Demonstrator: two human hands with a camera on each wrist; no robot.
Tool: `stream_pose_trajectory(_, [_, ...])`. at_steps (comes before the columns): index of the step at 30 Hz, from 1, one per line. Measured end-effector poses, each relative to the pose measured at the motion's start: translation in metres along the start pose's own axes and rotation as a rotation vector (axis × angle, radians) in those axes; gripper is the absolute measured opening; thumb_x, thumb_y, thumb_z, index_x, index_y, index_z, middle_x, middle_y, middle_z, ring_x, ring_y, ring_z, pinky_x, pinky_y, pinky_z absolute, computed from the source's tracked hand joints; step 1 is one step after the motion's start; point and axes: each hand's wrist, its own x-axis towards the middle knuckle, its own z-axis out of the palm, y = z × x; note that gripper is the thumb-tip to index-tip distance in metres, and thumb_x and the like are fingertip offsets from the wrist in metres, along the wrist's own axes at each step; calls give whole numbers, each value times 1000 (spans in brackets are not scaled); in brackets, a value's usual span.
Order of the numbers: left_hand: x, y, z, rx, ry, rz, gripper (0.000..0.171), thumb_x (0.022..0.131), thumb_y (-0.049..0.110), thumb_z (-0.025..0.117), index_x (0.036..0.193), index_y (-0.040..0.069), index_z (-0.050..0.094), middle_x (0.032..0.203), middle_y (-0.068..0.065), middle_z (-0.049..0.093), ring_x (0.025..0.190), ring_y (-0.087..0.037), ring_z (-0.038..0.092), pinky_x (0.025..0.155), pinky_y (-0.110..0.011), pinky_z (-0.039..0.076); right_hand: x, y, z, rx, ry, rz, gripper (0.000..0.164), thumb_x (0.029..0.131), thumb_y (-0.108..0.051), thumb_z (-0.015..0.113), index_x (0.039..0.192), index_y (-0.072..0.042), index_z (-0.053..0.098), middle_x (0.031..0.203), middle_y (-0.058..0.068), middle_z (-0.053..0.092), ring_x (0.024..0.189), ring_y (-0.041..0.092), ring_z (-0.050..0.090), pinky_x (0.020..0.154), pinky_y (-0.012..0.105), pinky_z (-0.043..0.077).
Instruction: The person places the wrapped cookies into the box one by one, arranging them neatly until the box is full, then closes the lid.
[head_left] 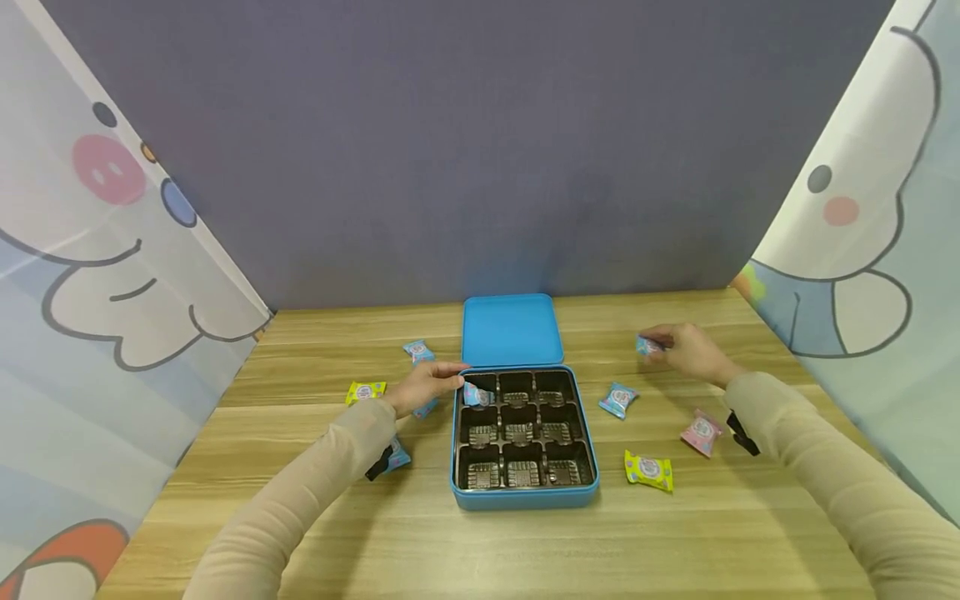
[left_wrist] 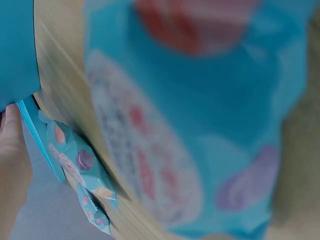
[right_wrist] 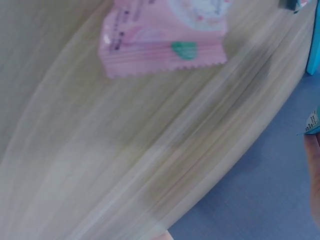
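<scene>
My left hand [head_left: 426, 386] reaches to the far left corner of a blue tin [head_left: 525, 500], fingertips right at its rim. A blue-wrapped candy [head_left: 478, 395] lies in the far left compartment of the tin's dark tray, beside my thumb; whether my fingers still grip it I cannot tell. In the left wrist view the fingers [left_wrist: 11, 135] pass behind the tin wall. On the far right, my right hand [head_left: 693, 350] pinches another blue-wrapped candy [head_left: 647, 344] between thumb and fingers; its corner [right_wrist: 313, 121] shows in the right wrist view.
The blue lid [head_left: 512, 329] lies behind the tin. Left of it are blue candies [head_left: 419, 351] and a yellow one [head_left: 366, 392], partly behind my arm. To the right lie a blue candy [head_left: 618, 400], a pink one [head_left: 702, 432] and a yellow one [head_left: 648, 471].
</scene>
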Motion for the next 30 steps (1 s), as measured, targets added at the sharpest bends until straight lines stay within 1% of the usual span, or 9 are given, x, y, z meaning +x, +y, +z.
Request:
stream_pose_trajectory(3, [1,0,0,-1,0,0,44,94,28,53,136,16,46,143,-10,39,128,-30,41,105,-45,38,0,-4,-1,4,8,-16,44,83,-2,64,123,9,52,120,30,54,111,44,52,92,53,45])
stream_pose_trajectory(7, [1,0,0,-7,1,5,44,94,29,53,136,16,46,143,-10,38,129,-30,40,105,-45,37,0,-7,-4,35,12,-13,44,84,-2,64,124,9,51,122,30,53,113,44,51,94,52,44])
stream_pose_trajectory(12, [3,-2,0,-13,3,15,44,94,28,53,135,14,47,142,-11,40,128,-31,41,104,-45,39,-2,-8,-5,87,5,18,48,85,-12,65,127,5,50,126,28,51,116,42,49,95,51,44])
stream_pose_trajectory(15, [3,-4,0,-15,8,10,43,94,27,54,134,14,48,142,-12,40,127,-31,41,104,-45,39,-1,-11,-5,102,0,23,51,85,-19,66,129,2,50,128,25,51,117,39,50,93,49,46])
stream_pose_trajectory(17, [2,-5,0,-14,9,5,43,93,28,54,134,15,48,142,-11,40,127,-31,42,104,-45,39,0,-14,-4,115,-3,17,52,85,-21,66,129,1,50,128,25,51,117,38,50,93,49,46])
stream_pose_trajectory(23, [1,-4,0,-5,6,11,44,94,30,53,135,15,47,142,-10,40,128,-30,41,105,-45,38,4,-24,1,161,-14,15,48,86,-17,64,130,-1,50,131,23,49,120,37,48,94,48,46])
stream_pose_trajectory(30, [0,-3,1,-12,15,3,44,94,30,53,135,15,47,142,-10,41,128,-30,41,105,-45,38,7,-39,11,205,-36,20,48,85,-18,67,128,-3,52,128,21,52,118,35,51,94,45,48])
